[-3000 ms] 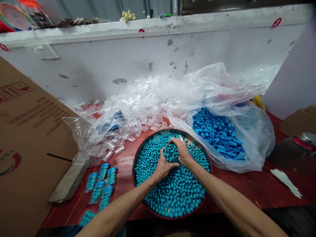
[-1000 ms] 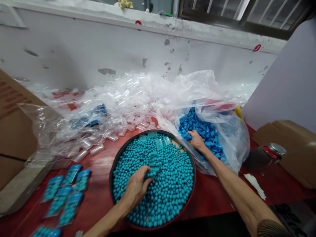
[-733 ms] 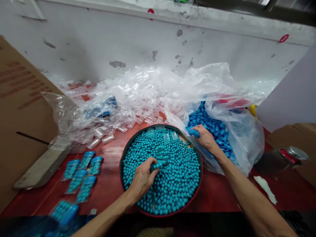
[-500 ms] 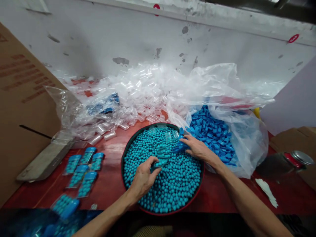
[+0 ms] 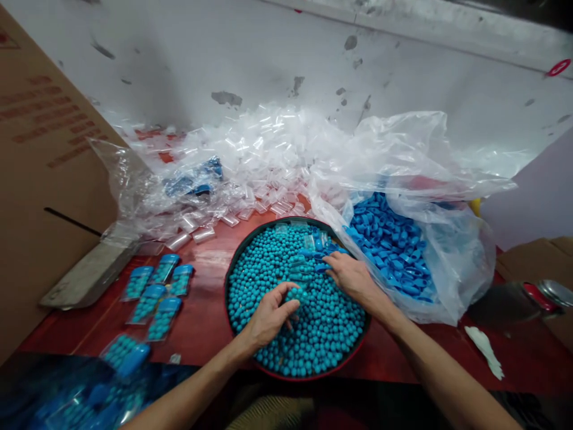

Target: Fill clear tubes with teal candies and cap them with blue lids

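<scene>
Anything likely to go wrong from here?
1. The blue pieces by the right hand lie over loose beads in the round tray; a few might get mixed in.
2. The beads reach close to the tray's near rim, so a bump could send some rolling out.
3. The nearest filled pack sits at the front edge of the red table; a forearm could knock it off.

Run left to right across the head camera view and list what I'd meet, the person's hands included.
Cardboard box → group of five blue-topped bead packs → left hand → right hand → heap of blue pieces in the plastic bag → jar with a silver lid.
</scene>
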Demonstrator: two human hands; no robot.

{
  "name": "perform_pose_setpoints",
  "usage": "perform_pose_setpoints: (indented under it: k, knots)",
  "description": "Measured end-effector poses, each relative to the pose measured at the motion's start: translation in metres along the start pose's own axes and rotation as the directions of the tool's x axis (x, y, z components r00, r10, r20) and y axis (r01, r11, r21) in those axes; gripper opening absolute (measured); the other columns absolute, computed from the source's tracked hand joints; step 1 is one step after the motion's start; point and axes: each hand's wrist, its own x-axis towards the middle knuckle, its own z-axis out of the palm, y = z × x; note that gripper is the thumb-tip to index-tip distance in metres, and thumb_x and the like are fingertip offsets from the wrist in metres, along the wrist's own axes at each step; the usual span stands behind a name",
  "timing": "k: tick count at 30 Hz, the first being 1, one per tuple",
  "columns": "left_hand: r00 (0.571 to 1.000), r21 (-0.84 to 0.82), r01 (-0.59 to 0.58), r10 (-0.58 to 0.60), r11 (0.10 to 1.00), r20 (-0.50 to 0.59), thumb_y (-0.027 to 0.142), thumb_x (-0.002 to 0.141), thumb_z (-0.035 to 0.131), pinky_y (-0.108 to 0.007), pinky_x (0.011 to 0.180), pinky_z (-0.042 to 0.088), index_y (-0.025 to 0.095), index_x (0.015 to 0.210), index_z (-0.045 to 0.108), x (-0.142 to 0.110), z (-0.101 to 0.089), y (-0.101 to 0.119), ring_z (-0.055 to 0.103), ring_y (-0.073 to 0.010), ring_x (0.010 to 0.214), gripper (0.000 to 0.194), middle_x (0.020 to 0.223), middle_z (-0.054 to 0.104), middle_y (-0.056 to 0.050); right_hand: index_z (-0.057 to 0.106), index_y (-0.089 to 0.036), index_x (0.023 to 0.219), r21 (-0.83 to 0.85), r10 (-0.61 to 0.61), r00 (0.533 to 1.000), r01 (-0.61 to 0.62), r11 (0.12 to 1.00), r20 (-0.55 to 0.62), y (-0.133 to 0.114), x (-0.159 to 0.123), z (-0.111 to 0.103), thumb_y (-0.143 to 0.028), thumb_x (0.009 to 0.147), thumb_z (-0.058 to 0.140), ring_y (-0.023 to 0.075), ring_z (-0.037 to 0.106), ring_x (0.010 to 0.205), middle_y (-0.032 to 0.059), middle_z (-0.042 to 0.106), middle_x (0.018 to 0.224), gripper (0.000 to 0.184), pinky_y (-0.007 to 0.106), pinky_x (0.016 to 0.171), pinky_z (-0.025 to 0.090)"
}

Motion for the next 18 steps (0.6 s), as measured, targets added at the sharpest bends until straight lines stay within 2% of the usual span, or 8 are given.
perform_pose_setpoints:
  k: [3, 7, 10, 13, 16, 18]
  knots:
    - [1.0, -0.057, 0.01, -0.009, 0.998, 0.016, 0.031, 0.072, 0.051, -0.016, 0.04, 0.038, 0.015, 0.1, 0.043, 0.0, 0.0, 0.001, 0.051, -0.0087, 0.052, 0.033, 0.068, 0.046, 0.003, 0.057, -0.019, 0.093, -0.053, -0.002, 0.997, 0.006, 0.999, 0.071, -0.006, 0.008, 0.019, -0.019, 0.083, 0.04, 0.0187, 0.051, 0.085, 0.0074, 0.058, 0.09, 0.02, 0.027, 0.071, 0.038]
    - [1.0, -0.119, 0.012, -0.011, 0.993, 0.015, 0.03, 0.072, 0.053, -0.015, 0.041, 0.037, 0.015, 0.098, 0.044, -0.001, -0.002, 0.004, 0.051, -0.0075, 0.053, 0.031, 0.069, 0.048, 0.002, 0.056, -0.017, 0.104, -0.005, 0.02, 1.0, -0.02, 1.0, 0.018, 0.005, 0.008, 0.022, -0.025, 0.08, 0.046, 0.0239, 0.051, 0.088, 0.0104, 0.059, 0.091, 0.027, 0.035, 0.077, 0.036]
    - [1.0, -0.133, 0.025, -0.023, 0.991, 0.021, 0.03, 0.072, 0.053, -0.014, 0.04, 0.037, 0.016, 0.095, 0.043, -0.002, -0.002, 0.004, 0.049, -0.0059, 0.048, 0.029, 0.065, 0.047, 0.004, 0.053, -0.018, 0.109, 0.273, -0.002, 0.998, 0.017, 0.962, -0.056, 0.004, 0.0, 0.011, -0.028, 0.081, 0.045, 0.0199, 0.054, 0.083, 0.0064, 0.061, 0.091, 0.031, 0.032, 0.078, 0.039]
    - [0.999, -0.12, 0.035, -0.033, 0.992, 0.021, 0.032, 0.074, 0.051, -0.013, 0.036, 0.033, 0.017, 0.094, 0.041, -0.001, 0.0, 0.002, 0.047, -0.0052, 0.045, 0.027, 0.063, 0.047, 0.005, 0.055, -0.019, 0.103, 0.539, -0.079, 0.989, 0.134, 0.832, -0.124, -0.014, -0.009, 0.003, -0.028, 0.081, 0.044, 0.0166, 0.055, 0.085, 0.0036, 0.061, 0.093, 0.026, 0.028, 0.077, 0.041]
    - [0.999, -0.083, 0.022, -0.02, 0.996, 0.026, 0.033, 0.075, 0.049, -0.012, 0.033, 0.028, 0.016, 0.095, 0.041, -0.001, 0.0, 0.0, 0.044, -0.0043, 0.042, 0.027, 0.062, 0.045, 0.005, 0.054, -0.019, 0.105, 0.648, -0.117, 0.979, 0.197, 0.736, -0.166, -0.036, -0.018, -0.002, -0.026, 0.082, 0.043, 0.0159, 0.054, 0.091, 0.0045, 0.059, 0.099, 0.026, 0.028, 0.082, 0.04]
    - [1.0, -0.041, 0.007, -0.006, 0.999, 0.026, 0.033, 0.075, 0.049, -0.013, 0.034, 0.029, 0.015, 0.093, 0.044, -0.001, -0.002, -0.001, 0.042, -0.0035, 0.041, 0.026, 0.062, 0.044, 0.005, 0.054, -0.021, 0.107, 0.683, -0.188, 0.975, 0.216, 0.698, -0.115, -0.043, -0.023, -0.005, -0.025, 0.083, 0.042, 0.0154, 0.054, 0.093, 0.0035, 0.06, 0.101, 0.027, 0.028, 0.083, 0.04]
